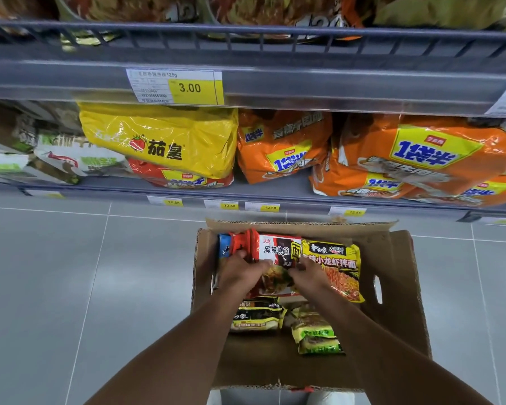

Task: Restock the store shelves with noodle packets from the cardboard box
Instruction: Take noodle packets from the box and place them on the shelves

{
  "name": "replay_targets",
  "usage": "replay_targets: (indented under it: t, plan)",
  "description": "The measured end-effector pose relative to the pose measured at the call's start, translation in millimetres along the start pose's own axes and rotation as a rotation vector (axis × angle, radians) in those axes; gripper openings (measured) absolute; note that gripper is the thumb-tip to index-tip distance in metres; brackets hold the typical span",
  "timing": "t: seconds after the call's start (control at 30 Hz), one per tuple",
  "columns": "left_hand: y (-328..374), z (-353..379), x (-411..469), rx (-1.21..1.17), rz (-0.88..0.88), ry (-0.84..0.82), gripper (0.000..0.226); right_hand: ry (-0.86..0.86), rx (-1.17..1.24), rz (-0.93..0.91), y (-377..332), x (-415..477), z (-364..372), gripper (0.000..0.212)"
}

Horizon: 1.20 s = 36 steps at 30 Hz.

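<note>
An open cardboard box (392, 287) stands on the floor below the shelves, with several noodle packets inside. Both my hands reach into it. My left hand (240, 273) grips the left side of a red-and-white noodle packet (278, 249) that lies on a stack of similar red packets. My right hand (310, 274) pinches the same packet's right edge. A yellow noodle packet (339, 267) lies to the right of it. A black-and-yellow packet (257, 317) and a green-yellow packet (316, 331) lie nearer to me in the box.
The lower shelf (275, 197) carries a yellow multipack (164, 138), orange multipacks (281, 147) and white-green packs (56, 159). An upper shelf rail (304, 83) with a 3.00 price tag (176, 86) juts out above. Grey floor tiles (70, 287) lie left and right of the box.
</note>
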<state>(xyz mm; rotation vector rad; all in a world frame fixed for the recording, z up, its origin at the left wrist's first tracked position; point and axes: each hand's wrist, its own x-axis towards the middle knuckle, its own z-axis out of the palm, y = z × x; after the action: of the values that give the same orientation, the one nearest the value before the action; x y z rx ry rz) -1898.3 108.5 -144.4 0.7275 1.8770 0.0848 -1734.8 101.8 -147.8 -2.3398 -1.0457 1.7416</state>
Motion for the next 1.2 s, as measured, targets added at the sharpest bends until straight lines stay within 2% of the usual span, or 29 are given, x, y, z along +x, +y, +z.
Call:
replay_targets:
  t: [0.1,0.2,0.33,0.43,0.6,0.83,0.93,1.03,1.2]
  plan:
    - [-5,2,-4,-0.021,0.04,-0.009,0.059,0.02,0.007,0.012,4,3,1,0.051]
    - [-10,2,-10,0.099,0.092,0.072,0.055,0.035,-0.041,0.005,4,2,3,0.045]
    - [-9,4,-13,-0.026,0.145,0.033,0.047,0.075,-0.081,0.013,2,4,2,0.047]
    - [-12,12,-19,0.016,0.229,0.029,0.042,0.118,-0.098,0.039,4,2,0,0.045]
    - [-16,21,-24,-0.068,0.278,-0.009,0.048,0.137,-0.087,0.056,6,0,-3,0.042]
    - [-24,10,-30,-0.274,0.211,-0.082,0.041,0.154,-0.009,0.067,4,-5,-1,0.033]
    - [-31,1,-33,-0.427,0.143,-0.111,0.039,0.141,0.131,0.101,4,-8,3,0.026]
    - [-38,-11,-34,-0.58,0.044,-0.158,0.039,0.065,0.334,0.135,-2,-20,4,0.03]
    - [-41,-22,-35,-0.641,-0.011,-0.153,0.031,-0.066,0.151,0.085,-10,-27,8,0.037]
